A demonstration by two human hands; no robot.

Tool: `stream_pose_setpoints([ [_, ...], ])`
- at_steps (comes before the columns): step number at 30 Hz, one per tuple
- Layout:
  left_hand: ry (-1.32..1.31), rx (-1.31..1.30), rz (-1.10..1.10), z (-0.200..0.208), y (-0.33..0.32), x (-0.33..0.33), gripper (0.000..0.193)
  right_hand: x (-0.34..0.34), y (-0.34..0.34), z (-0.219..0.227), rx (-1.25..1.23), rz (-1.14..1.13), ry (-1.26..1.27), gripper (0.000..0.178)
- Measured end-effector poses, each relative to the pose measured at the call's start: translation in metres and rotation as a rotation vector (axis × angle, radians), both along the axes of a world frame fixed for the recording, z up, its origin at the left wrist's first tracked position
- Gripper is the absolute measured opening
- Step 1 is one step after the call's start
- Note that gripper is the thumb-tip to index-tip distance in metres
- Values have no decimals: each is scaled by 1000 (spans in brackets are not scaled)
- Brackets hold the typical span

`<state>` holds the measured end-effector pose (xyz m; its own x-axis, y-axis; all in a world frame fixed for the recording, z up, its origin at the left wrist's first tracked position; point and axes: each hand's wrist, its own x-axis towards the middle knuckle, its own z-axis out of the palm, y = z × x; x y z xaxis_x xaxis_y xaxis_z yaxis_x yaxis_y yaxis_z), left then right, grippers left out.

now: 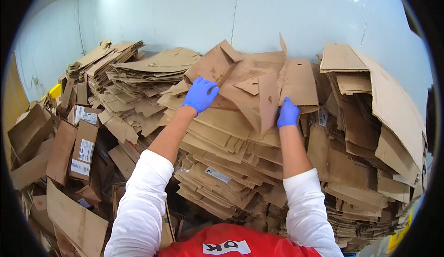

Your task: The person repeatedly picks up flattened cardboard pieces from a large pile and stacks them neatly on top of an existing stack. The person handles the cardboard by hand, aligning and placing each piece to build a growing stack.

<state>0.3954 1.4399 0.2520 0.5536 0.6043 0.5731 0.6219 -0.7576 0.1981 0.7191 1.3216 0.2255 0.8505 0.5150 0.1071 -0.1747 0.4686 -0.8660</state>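
Observation:
A partly flattened cardboard box (252, 67) with raised flaps lies on top of the middle stack of flattened cardboard (222, 153). My left hand (200, 95), in a blue glove, rests on the box's left flap with its fingers spread. My right hand (288, 113), also gloved in blue, is closed around the lower edge of a right-hand panel (299, 81); part of the fingers is hidden by the board. Between my hands another flap (268, 100) stands up at a slant.
To the left lies a heap of unflattened boxes (64, 153), some with white labels. Behind it rise more flattened stacks (152, 64). On the right leans a tall pile with a large bent sheet (393, 90) over it. A white wall (185, 14) closes the back.

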Motion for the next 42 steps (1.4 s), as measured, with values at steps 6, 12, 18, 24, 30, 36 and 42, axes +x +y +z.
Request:
stream_pose_setpoints([
  [6, -113, 160, -41, -21, -22, -37, 50, -16, -64, 18, -221, 149, -387, 66],
  [12, 213, 255, 24, -1, -52, -29, 47, -76, -116, 39, -221, 201, -775, 72],
  [18, 146, 229, -74, -6, -66, 9, 37, -92, -118, 36, -428, 40, -1098, 67],
  [24, 140, 262, 84, 9, -2, -13, 42, -92, -126, 17, -371, -137, -1323, 45],
  [30, 207, 75, 325, 30, 66, -30, 65, -98, -136, -6, -336, -200, -1383, 34],
  [36, 64, -187, 224, 27, 101, -23, 81, -102, -150, -33, -373, -76, -1113, 30],
  [42, -20, -198, 469, 27, 159, -8, 49, -81, -152, -92, -461, -193, -1446, 24],
])
